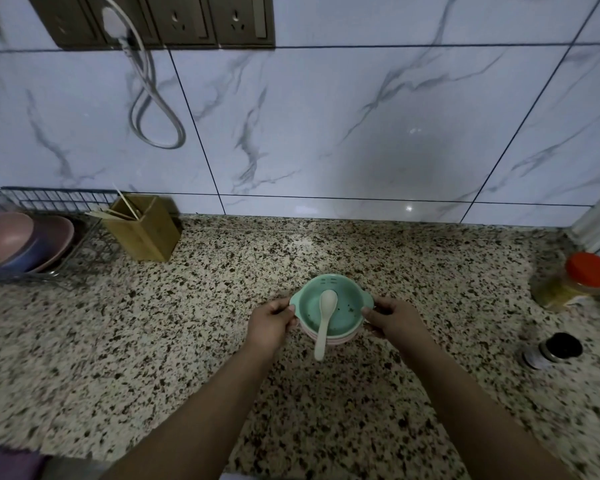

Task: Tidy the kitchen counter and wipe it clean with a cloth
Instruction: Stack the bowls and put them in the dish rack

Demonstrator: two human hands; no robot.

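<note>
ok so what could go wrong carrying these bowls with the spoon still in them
The spoon lies loose in the green bowl, handle past the rim, so a tilt could tip it out. The left hand and right hand pinch only the small side tabs, so the pink bowl beneath might slip.

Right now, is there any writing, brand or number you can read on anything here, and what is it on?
None can be read.
Red-lidded jar: has a label, too blurred to read.
Small dark-capped bottle: label too blurred to read.
Green bowl: embossed marks near the far rim, not legible as text.
Wall sockets: no readable markings.
</note>
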